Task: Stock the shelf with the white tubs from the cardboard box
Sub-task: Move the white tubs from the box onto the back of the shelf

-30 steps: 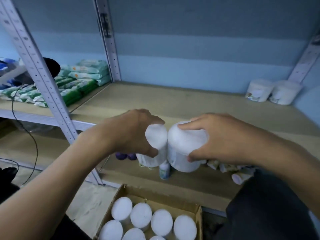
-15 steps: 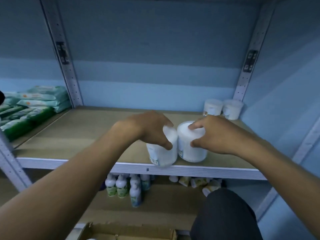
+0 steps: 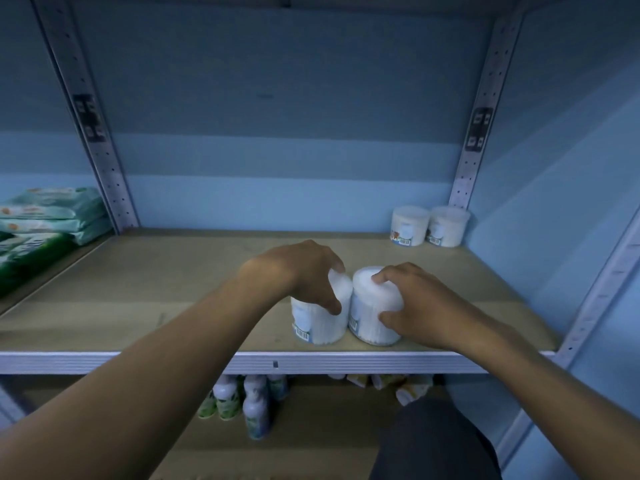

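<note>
Two tubs are just landing on the shelf (image 3: 145, 306) — this looks like the placing step, with both set down near the front edge, side by side and touching or all but touching. The left tub (image 3: 317, 322) stands under the left hand (image 3: 304, 275); the right tub (image 3: 375, 313) stands under the right hand (image 3: 412, 299). Both appear upright with their bases on the board, though the left one is a little blurred and I can't swear it is fully settled.

Each hand is wrapped over a lid from above, fingers curled down the far side and thumb on the near wall — a snug hold, no wider than the tub itself. Neither has let go.

Next, I'd judge, the pair wants sliding back towards the far right corner, where two more tubs (image 3: 429, 225) already stand against the wall, well apart from these. Then the fingers need to lift straight off so nothing tips, and it's back down for more. The cardboard box is barely in sight; only a sliver of brown shows at the bottom edge, and I can't tell what is left in it.

Green packs (image 3: 45, 223) lie on the neighbouring bay to the left, and small bottles (image 3: 249, 400) stand on the shelf below.
</note>
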`<action>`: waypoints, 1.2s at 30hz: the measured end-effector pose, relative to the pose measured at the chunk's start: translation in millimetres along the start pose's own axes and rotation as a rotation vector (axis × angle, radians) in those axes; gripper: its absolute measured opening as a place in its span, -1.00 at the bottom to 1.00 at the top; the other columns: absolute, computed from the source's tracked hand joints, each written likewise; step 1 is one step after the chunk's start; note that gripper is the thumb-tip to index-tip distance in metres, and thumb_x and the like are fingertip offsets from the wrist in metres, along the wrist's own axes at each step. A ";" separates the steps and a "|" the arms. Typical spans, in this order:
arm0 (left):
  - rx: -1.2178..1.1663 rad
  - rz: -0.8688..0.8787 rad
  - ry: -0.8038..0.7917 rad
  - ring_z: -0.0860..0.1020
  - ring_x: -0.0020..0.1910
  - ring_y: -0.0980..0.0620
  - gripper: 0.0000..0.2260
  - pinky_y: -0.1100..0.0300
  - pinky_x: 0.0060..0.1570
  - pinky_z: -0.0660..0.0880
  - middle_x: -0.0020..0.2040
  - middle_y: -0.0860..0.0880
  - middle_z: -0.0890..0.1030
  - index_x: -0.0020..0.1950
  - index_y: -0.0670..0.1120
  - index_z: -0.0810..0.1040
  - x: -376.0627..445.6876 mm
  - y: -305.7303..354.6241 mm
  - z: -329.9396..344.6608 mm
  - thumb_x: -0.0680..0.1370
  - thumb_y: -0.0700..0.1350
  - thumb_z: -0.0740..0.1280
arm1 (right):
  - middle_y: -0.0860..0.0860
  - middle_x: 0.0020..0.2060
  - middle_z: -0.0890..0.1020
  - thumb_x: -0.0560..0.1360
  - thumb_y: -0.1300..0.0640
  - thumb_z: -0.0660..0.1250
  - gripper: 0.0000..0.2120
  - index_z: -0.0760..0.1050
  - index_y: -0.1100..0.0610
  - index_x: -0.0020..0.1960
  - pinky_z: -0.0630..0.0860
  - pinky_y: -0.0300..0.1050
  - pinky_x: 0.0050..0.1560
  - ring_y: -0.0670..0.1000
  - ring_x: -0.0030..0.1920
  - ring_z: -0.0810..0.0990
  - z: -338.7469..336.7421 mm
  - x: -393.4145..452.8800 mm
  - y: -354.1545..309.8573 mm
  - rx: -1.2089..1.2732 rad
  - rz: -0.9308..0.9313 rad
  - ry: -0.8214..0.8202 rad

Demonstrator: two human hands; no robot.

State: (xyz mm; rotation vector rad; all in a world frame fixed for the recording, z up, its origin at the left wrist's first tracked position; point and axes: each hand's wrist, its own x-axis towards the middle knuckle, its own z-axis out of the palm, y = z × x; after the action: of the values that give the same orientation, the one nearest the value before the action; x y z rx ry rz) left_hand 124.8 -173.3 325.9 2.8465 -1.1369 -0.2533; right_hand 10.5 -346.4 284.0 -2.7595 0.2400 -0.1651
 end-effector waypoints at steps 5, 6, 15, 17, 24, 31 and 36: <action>-0.053 0.002 0.091 0.46 0.32 0.04 -0.27 0.07 0.24 0.46 0.40 0.11 0.45 0.43 0.16 0.41 -6.0 -6.7 4.5 0.30 0.27 0.51 | -0.09 0.42 0.36 0.43 0.02 0.46 -0.39 0.37 -0.06 0.44 0.26 -0.26 0.30 -0.06 0.42 0.32 -0.5 -0.4 -0.6 0.004 0.003 0.023; -0.058 0.008 0.119 0.44 0.33 0.04 -0.25 0.08 0.24 0.45 0.40 0.11 0.44 0.43 0.15 0.41 -8.4 -7.4 5.3 0.29 0.27 0.52 | -0.10 0.41 0.37 0.42 0.01 0.47 -0.39 0.38 -0.07 0.43 0.27 -0.21 0.35 -0.05 0.43 0.31 -1.2 -0.9 -1.5 -0.016 -0.007 0.056; -0.025 0.050 0.235 0.47 0.29 0.05 -0.48 0.15 0.18 0.45 0.32 0.12 0.51 0.29 0.17 0.53 -26.4 1.3 14.4 0.35 0.08 0.56 | -0.03 0.25 0.48 0.46 0.08 0.42 -0.53 0.47 -0.11 0.35 0.51 -0.03 0.07 0.08 0.24 0.51 -4.1 -13.7 -31.7 -0.182 -0.008 0.172; -0.019 0.053 0.230 0.49 0.26 0.03 -0.55 0.13 0.17 0.47 0.29 0.10 0.54 0.26 0.16 0.57 -26.9 4.8 15.7 0.40 0.00 0.54 | 0.02 0.18 0.53 0.45 0.16 0.41 -0.61 0.54 0.00 0.26 0.54 -0.01 0.01 0.13 0.18 0.55 0.1 -16.4 -37.6 -0.213 -0.019 0.159; 0.031 0.028 0.233 0.55 0.20 -0.05 -0.59 0.15 0.09 0.49 0.26 0.00 0.56 0.27 0.10 0.61 -15.4 11.5 14.6 0.44 -0.10 0.53 | 0.07 0.14 0.60 0.45 0.22 0.38 -0.65 0.57 0.05 0.23 0.52 -0.01 -0.01 0.16 0.14 0.56 4.7 -15.6 -38.2 -0.292 -0.026 0.181; 0.073 0.033 0.262 0.54 0.21 -0.05 -0.62 0.17 0.08 0.47 0.24 0.01 0.59 0.28 0.15 0.60 3.3 6.9 17.1 0.47 -0.02 0.49 | 0.06 0.18 0.60 0.47 0.28 0.32 -0.59 0.54 -0.03 0.27 0.54 0.02 0.01 0.18 0.14 0.57 10.2 6.2 -20.7 -0.331 -0.047 0.210; 0.097 0.036 0.266 0.53 0.22 0.01 -0.62 0.19 0.06 0.43 0.25 0.07 0.60 0.29 0.20 0.58 22.3 1.6 15.1 0.47 0.08 0.47 | 0.06 0.20 0.59 0.47 0.27 0.32 -0.59 0.53 -0.02 0.27 0.53 0.01 0.03 0.17 0.18 0.55 12.9 21.8 -12.3 -0.325 -0.063 0.220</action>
State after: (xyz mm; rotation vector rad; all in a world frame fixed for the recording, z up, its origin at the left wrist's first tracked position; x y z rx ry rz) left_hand 136.9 -189.9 308.4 2.8262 -1.1710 0.1819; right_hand 35.5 -334.7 278.4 -3.0731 0.2574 -0.4879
